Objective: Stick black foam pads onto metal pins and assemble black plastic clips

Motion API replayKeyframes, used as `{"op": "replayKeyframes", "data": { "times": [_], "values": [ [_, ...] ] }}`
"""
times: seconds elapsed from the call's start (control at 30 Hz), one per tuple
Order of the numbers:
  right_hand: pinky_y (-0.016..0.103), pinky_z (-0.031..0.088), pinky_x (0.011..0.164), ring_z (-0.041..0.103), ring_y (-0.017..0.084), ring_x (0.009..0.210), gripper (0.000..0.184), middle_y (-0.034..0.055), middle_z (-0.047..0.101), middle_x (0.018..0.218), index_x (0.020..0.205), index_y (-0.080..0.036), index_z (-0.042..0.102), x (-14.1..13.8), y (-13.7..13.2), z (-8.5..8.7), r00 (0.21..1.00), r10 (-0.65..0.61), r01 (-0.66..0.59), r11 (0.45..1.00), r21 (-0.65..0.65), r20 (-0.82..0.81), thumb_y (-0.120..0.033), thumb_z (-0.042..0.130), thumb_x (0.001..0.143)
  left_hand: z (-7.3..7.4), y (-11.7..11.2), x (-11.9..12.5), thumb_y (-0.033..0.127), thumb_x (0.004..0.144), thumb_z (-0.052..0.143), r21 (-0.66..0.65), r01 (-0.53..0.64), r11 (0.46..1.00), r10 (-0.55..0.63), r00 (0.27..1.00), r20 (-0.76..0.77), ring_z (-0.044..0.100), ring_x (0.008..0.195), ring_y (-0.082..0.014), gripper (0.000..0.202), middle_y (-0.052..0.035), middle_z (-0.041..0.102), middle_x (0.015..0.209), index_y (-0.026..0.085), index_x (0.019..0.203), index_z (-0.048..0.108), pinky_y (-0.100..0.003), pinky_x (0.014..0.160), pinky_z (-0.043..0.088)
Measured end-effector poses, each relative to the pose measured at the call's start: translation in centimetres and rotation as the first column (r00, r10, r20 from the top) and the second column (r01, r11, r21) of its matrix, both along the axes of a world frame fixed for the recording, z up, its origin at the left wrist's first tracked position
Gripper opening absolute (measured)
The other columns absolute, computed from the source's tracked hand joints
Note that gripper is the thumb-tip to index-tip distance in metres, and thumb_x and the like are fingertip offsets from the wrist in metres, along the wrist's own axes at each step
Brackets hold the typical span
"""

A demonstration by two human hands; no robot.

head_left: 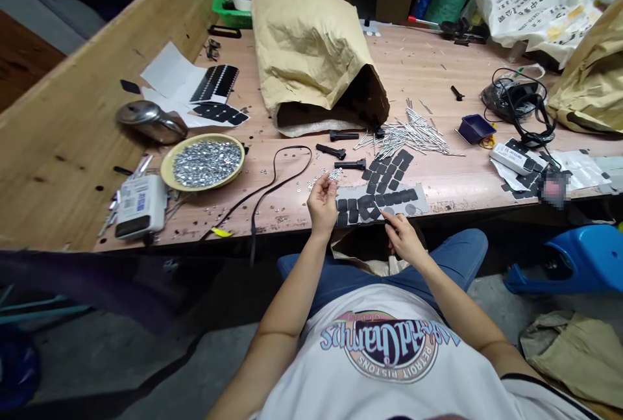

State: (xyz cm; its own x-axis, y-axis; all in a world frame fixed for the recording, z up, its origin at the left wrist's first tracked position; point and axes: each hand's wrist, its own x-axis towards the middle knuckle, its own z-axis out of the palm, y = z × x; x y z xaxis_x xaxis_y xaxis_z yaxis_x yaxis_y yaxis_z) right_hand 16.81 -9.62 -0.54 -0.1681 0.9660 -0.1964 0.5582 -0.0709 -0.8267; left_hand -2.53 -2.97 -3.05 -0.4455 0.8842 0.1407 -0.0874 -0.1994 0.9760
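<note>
My left hand (pixel 322 206) is over the front part of the table, fingertips pinched together next to a small scatter of tiny metal pieces (pixel 335 174); whatever it holds is too small to make out. A thin metal rod (pixel 378 208) is gripped in my right hand (pixel 403 237) at the table's front edge, pointing up and left. Beneath the rod lies a grey sheet of black stick-on pads (pixel 396 198), with more black pads (pixel 384 173) behind it. Several black plastic bolt-shaped parts (pixel 351 165) lie beyond my left hand, near a heap of thin metal rods (pixel 413 134).
A yellow dish (pixel 168 176) of small metal pieces stands at left, beside a white box-shaped device (pixel 142 206) and a black strap (pixel 256 202). A large paper bag (pixel 311 50) lies open behind. To the right are a small blue box (pixel 476 129) and a blue stool (pixel 579 264).
</note>
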Motion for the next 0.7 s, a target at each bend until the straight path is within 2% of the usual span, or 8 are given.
{"op": "replayKeyframes", "data": {
  "times": [0.13, 0.2, 0.27, 0.37, 0.43, 0.5, 0.57, 0.7],
  "values": [
    [0.024, 0.051, 0.048, 0.050, 0.007, 0.052, 0.042, 0.0058, 0.048, 0.099, 0.128, -0.027, 0.053, -0.3, -0.2, 0.2, 1.000, 0.024, -0.027, 0.989, 0.146, 0.019, -0.030, 0.038, 0.089, -0.1, -0.3, 2.1, 0.047, 0.071, 0.067, -0.135, 0.264, 0.955, -0.263, 0.964, 0.028, 0.061, 0.063, -0.0129, 0.031, -0.0026, 0.065, 0.067, 0.016, 0.076, 0.068, -0.023, 0.061, 0.049],
    [0.027, 0.053, 0.062, 0.056, 0.011, 0.064, 0.042, 0.0070, 0.050, 0.098, 0.128, -0.024, 0.054, 0.4, 0.3, 0.3, 0.995, -0.028, 0.003, 0.970, 0.244, 0.097, -0.028, 0.039, 0.089, 0.0, -0.5, 2.9, 0.046, 0.072, 0.067, -0.152, 0.310, 0.938, -0.304, 0.951, 0.064, 0.060, 0.062, -0.0130, 0.031, -0.0029, 0.066, 0.066, 0.016, 0.073, 0.067, -0.024, 0.061, 0.049],
    [0.031, 0.052, 0.073, 0.058, 0.016, 0.075, 0.043, 0.0086, 0.052, 0.096, 0.127, -0.021, 0.056, 1.8, 1.3, 0.2, 0.964, -0.160, 0.093, 0.952, 0.293, 0.213, -0.024, 0.040, 0.087, 0.1, -0.5, 3.1, 0.046, 0.072, 0.066, -0.149, 0.265, 0.953, -0.255, 0.963, 0.082, 0.060, 0.063, -0.0130, 0.030, -0.0034, 0.067, 0.068, 0.016, 0.074, 0.067, -0.024, 0.061, 0.048],
    [0.034, 0.050, 0.076, 0.058, 0.019, 0.076, 0.043, 0.0100, 0.053, 0.094, 0.123, -0.018, 0.059, 3.5, 2.3, -0.5, 0.854, -0.329, 0.238, 0.936, 0.259, 0.402, -0.019, 0.040, 0.085, 0.3, -0.4, 2.5, 0.045, 0.072, 0.065, -0.164, 0.155, 0.974, -0.146, 0.987, 0.070, 0.059, 0.064, -0.0126, 0.029, -0.0037, 0.066, 0.069, 0.016, 0.073, 0.065, -0.024, 0.062, 0.047],
    [0.033, 0.050, 0.076, 0.057, 0.018, 0.074, 0.042, 0.0092, 0.053, 0.093, 0.120, -0.019, 0.061, 3.3, 2.2, -1.3, 0.842, -0.272, 0.203, 0.960, 0.192, 0.466, -0.018, 0.041, 0.084, 0.4, -0.4, 2.1, 0.044, 0.072, 0.065, -0.180, 0.127, 0.975, -0.120, 0.991, 0.052, 0.059, 0.065, -0.0130, 0.028, -0.0037, 0.065, 0.069, 0.016, 0.072, 0.065, -0.024, 0.063, 0.047],
    [0.031, 0.050, 0.075, 0.058, 0.017, 0.072, 0.041, 0.0075, 0.053, 0.093, 0.120, -0.023, 0.061, 2.4, 1.7, -1.9, 0.882, -0.128, 0.076, 0.988, 0.133, 0.453, -0.018, 0.042, 0.084, 0.5, -0.4, 1.9, 0.043, 0.073, 0.064, -0.191, 0.128, 0.973, -0.124, 0.992, 0.034, 0.060, 0.066, -0.0134, 0.028, -0.0038, 0.065, 0.069, 0.016, 0.072, 0.065, -0.024, 0.064, 0.047],
    [0.030, 0.050, 0.075, 0.058, 0.016, 0.072, 0.041, 0.0071, 0.053, 0.095, 0.121, -0.025, 0.061, 1.9, 1.4, -2.0, 0.896, -0.076, 0.024, 0.992, 0.125, 0.438, -0.019, 0.042, 0.085, 0.5, -0.5, 1.9, 0.043, 0.073, 0.063, -0.186, 0.129, 0.974, -0.129, 0.992, 0.013, 0.060, 0.067, -0.0136, 0.028, -0.0040, 0.066, 0.070, 0.016, 0.073, 0.066, -0.024, 0.064, 0.047],
    [0.034, 0.049, 0.078, 0.060, 0.019, 0.074, 0.043, 0.0114, 0.053, 0.098, 0.123, -0.018, 0.059, 2.8, 2.5, -1.0, 0.780, -0.302, 0.258, 0.953, 0.159, 0.547, -0.016, 0.040, 0.085, 0.5, -0.5, 1.8, 0.043, 0.072, 0.065, -0.148, 0.090, 0.985, -0.095, 0.995, -0.024, 0.060, 0.067, -0.0136, 0.028, -0.0043, 0.067, 0.071, 0.016, 0.073, 0.066, -0.024, 0.064, 0.047]
  ]
}}
